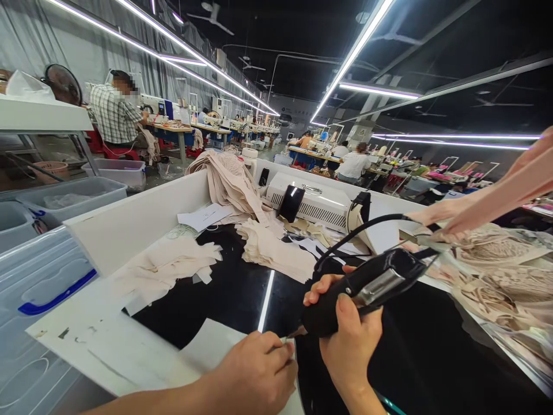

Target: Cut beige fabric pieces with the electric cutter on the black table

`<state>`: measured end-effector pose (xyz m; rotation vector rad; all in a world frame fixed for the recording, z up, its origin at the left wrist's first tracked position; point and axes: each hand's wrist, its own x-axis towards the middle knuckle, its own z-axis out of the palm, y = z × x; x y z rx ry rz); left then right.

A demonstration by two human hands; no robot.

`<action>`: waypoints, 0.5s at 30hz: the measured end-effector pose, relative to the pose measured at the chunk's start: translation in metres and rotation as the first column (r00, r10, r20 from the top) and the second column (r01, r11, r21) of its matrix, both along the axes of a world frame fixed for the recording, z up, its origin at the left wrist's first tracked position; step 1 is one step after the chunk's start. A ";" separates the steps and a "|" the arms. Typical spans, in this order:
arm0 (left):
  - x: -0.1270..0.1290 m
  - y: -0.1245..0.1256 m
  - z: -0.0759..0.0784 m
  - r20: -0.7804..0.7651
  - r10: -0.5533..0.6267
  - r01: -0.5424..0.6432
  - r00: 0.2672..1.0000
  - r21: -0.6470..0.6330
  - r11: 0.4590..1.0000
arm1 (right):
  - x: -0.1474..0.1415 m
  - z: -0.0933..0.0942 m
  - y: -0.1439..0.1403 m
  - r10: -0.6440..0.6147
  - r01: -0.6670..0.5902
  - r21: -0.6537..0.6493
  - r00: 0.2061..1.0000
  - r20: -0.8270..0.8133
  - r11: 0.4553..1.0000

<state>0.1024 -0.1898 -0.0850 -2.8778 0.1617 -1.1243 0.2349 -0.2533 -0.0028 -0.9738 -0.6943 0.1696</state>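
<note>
Right hand [349, 340] grip clamped on black corded hand tool [367, 288], left hand [254, 374] fingers pinched together at its tip, over glossy black tabletop [224, 294], beige fabric pieces [168, 265] beside.

Fabric pieces [168, 265] left of cutter [367, 288]

L bare hand [254, 374]: forearm enters from bottom edge, palm down, fingers curled, fingertips pinched tight. R bare hand [345, 334]: wrist rises from bottom edge, fingers and thumb wrapped in closed grip, knuckles facing L hand, just beside it.
</note>
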 end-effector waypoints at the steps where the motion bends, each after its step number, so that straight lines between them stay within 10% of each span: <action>1: 0.000 0.000 -0.001 0.009 0.003 -0.003 1.000 0.002 1.000 | 0.000 0.000 0.000 -0.003 0.003 -0.002 1.000 0.001 1.000; 15: -0.028 0.042 0.028 -0.236 0.036 -0.060 0.971 -0.097 0.993 | 0.011 0.014 -0.039 -0.057 0.077 -0.117 0.985 0.163 0.990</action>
